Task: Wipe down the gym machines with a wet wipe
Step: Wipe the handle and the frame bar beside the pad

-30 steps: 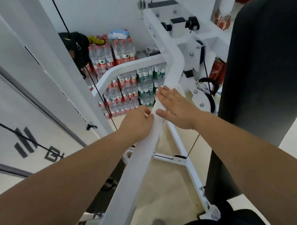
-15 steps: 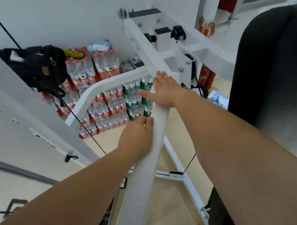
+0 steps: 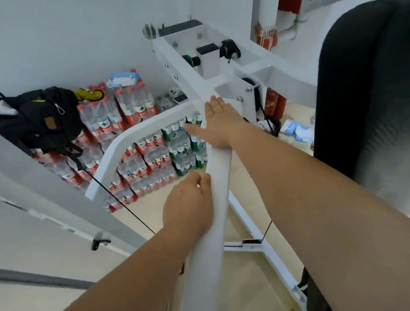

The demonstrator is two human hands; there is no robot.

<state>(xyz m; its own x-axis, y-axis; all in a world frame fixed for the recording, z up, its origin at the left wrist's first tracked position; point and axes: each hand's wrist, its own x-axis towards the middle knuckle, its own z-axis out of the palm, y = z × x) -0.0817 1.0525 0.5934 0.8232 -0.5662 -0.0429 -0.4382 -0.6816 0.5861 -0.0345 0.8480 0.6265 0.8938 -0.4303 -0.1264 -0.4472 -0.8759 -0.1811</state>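
Left hand (image 3: 187, 203) gripping the white bar (image 3: 217, 169), right hand (image 3: 218, 124) pressed flat higher up at centre, the palm could skid into the bolts (image 3: 240, 98).

Floor (image 3: 252, 282): pale tan and smooth, running back to the white wall
Against the wall: shrink-wrapped packs of water bottles; red-labelled packs (image 3: 138, 163) stacked several high, green-labelled packs (image 3: 182, 149) just beside them on the right
Middle: white machine base frame (image 3: 257, 244) resting flat, its bars meeting at a bolted joint
Right side: red fire extinguishers (image 3: 273, 103) standing upright near the wall; blue-and-white packets (image 3: 296, 129) lying near them
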